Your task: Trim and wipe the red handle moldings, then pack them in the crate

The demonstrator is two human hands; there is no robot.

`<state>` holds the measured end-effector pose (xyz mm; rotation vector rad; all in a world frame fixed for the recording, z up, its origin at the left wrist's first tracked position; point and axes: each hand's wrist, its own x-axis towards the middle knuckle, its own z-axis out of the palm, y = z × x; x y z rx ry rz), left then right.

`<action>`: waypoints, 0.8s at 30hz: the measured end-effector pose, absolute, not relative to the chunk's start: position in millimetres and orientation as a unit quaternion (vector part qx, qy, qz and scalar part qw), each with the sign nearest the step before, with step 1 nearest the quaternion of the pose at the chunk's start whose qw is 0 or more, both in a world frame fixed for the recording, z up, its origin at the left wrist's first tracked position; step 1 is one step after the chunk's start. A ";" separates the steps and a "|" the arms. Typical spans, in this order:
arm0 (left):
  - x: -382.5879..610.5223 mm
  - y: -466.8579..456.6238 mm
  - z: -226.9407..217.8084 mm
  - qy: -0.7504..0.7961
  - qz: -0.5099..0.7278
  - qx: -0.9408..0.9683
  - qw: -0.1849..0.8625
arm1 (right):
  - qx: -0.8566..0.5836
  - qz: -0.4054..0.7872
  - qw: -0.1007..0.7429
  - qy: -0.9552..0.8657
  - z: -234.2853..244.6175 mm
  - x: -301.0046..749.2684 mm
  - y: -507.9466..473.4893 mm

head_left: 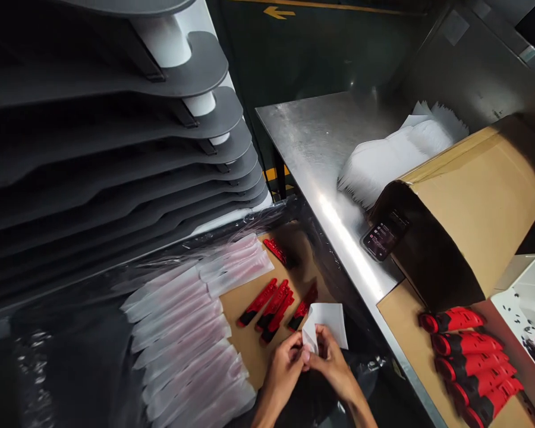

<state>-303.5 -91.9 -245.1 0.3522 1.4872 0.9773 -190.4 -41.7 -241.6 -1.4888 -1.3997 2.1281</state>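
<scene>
Both my hands meet low in the middle of the view and pinch a small white plastic bag [326, 321]. My left hand [285, 368] grips its lower left corner with closed fingers. My right hand [332, 359] holds the bag's lower edge from the right. Just above the hands, several red-and-black utility knives [271, 304] lie loose on a brown cardboard sheet [249, 348]. To the left, rows of knives sealed in clear bags [187, 333] lie side by side.
A steel table [312, 137] on the right carries a stack of white bags [383, 160], a phone [383, 235] and a tipped cardboard box [468, 208]. More red knives [472, 362] lie beside a white tray [528, 303]. A rack of dark grey trays [116, 148] fills the left.
</scene>
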 end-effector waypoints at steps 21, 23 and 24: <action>-292.0 -97.6 -278.7 0.504 0.447 -0.225 0.704 | -0.571 0.308 -0.068 -0.758 -270.7 -188.3 -25.5; -290.7 -80.5 -286.3 0.421 0.477 -0.326 0.699 | -0.552 0.315 -0.071 -0.768 -270.1 -194.2 -27.8; -288.2 -72.7 -290.3 0.402 0.491 -0.353 0.688 | -0.548 0.319 -0.072 -0.770 -270.0 -197.1 -29.0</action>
